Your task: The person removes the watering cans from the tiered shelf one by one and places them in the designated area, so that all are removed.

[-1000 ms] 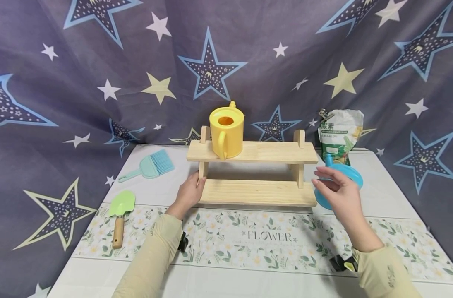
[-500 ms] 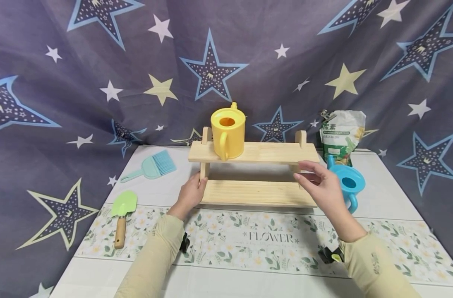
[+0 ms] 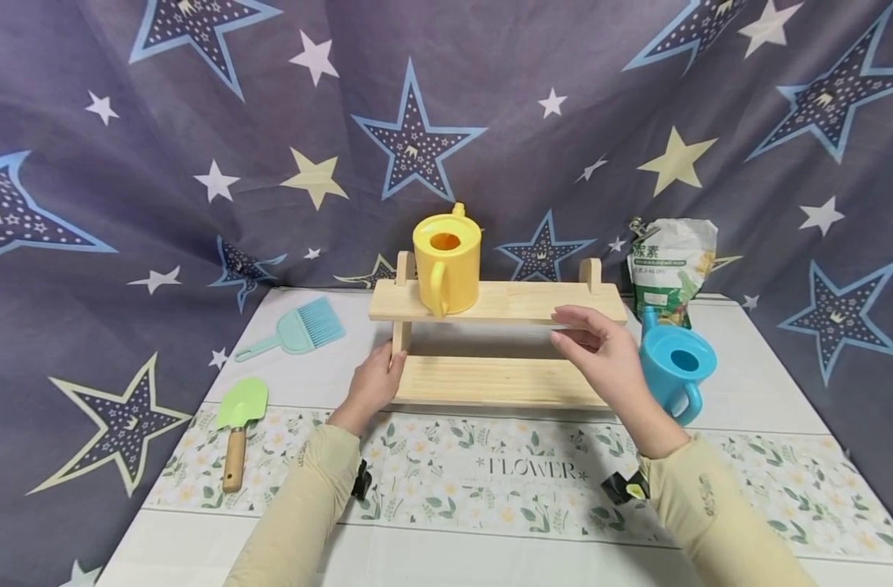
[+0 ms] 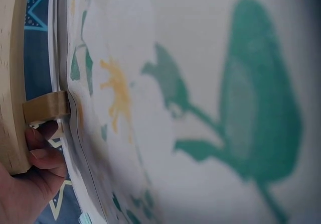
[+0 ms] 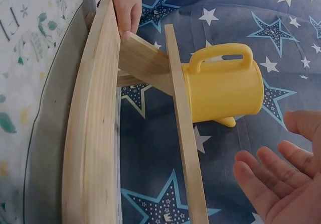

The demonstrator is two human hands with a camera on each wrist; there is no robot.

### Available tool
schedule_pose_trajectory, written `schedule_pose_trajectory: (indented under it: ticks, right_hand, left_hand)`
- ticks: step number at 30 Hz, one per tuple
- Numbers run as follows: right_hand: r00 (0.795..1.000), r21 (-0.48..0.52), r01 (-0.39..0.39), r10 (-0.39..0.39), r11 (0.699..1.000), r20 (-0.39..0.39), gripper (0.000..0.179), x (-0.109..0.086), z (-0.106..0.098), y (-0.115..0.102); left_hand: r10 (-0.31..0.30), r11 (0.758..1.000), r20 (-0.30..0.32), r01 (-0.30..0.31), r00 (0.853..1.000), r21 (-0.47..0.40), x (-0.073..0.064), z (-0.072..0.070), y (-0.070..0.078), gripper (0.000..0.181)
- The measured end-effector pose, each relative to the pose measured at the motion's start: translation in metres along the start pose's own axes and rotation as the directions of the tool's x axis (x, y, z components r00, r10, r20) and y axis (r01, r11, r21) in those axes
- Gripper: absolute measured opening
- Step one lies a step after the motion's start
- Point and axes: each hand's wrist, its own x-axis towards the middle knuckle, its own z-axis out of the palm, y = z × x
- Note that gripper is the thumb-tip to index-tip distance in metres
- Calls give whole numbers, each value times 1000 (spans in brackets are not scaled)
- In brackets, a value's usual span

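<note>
Atop the rack point(image 3: 515, 298), at left, stands a can point(image 3: 457, 273). Right of the rack, another can point(image 3: 665, 371) stands before a bag point(image 3: 669, 265); left of the rack, a brush point(image 3: 296, 329) lies behind a trowel point(image 3: 240, 420).

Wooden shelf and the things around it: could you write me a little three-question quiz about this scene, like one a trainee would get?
1. Multiple choice: Which board of the wooden shelf does the yellow watering can stand on?
A) neither
B) upper
C) lower

2. True or false: The right hand holds nothing.

3. Fill in the blank: In the head view, the blue watering can stands to the ____ of the shelf.

Key: 1. B; 2. True; 3. right.
</note>
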Motion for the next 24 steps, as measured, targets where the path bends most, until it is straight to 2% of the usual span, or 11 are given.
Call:
schedule_pose_trajectory:
  ticks: [11,24]
  right_hand:
    - [999,114,-6,2,993,42,38,11,21,-12]
    - [996,136,-11,-1,991,88,37,22,42,-27]
  left_hand:
    - [0,1000,-11,0,1000,-5,0,1,-2,49]
    - [10,1000,-22,-10,1000,-12,-2,0,1,47]
